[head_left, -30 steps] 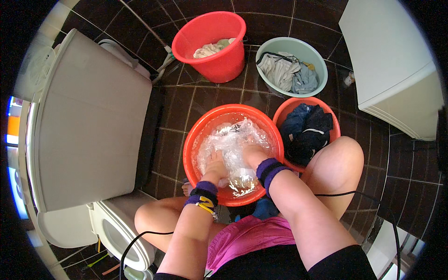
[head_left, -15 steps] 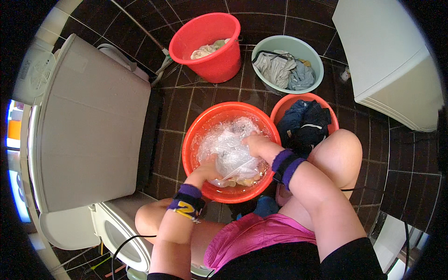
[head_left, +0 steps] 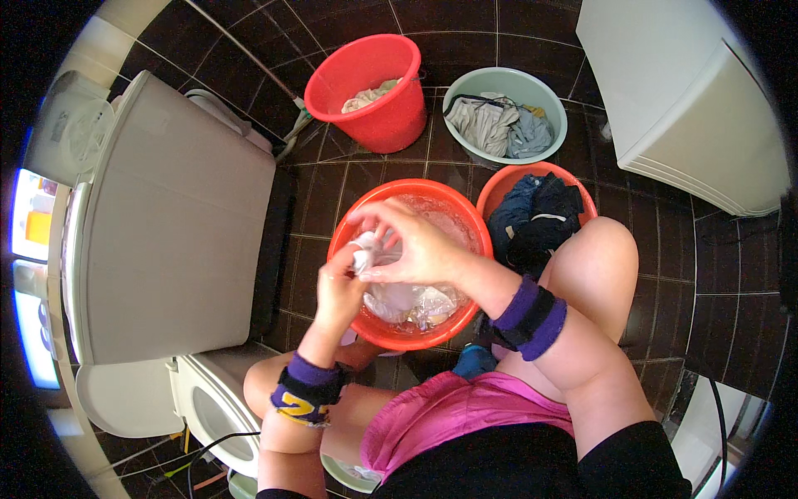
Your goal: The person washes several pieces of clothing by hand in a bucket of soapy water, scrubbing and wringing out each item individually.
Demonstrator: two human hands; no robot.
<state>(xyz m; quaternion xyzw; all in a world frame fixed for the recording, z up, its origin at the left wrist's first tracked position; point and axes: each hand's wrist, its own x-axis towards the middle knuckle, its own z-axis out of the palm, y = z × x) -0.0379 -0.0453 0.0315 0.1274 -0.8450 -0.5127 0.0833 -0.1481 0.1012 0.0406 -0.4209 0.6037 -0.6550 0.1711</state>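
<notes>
In the orange basin [head_left: 480, 223], clear sudsy water covers soaked pale laundry [head_left: 420, 303]. Above its left side, my left hand [head_left: 337, 287] is closed on a bunched white wet cloth [head_left: 364, 252]. My right hand [head_left: 416, 249] arches over the same cloth, its fingers apart and thumb stretched toward the left hand. Whether its fingertips press on the cloth is hard to see. Part of the cloth is hidden behind that hand. Purple wristbands circle both forearms.
Dark clothes fill a second orange basin [head_left: 492, 201] by my right knee. Farther off stand a red bucket [head_left: 386, 121] and a pale green basin [head_left: 453, 137], both holding laundry. A grey washing machine [head_left: 174, 224] and a toilet [head_left: 187, 399] flank my left; a white cabinet [head_left: 657, 91] is at right.
Both hands have risen out of the water and come together at the basin's left side. A bunched white cloth is now up in my left hand.
</notes>
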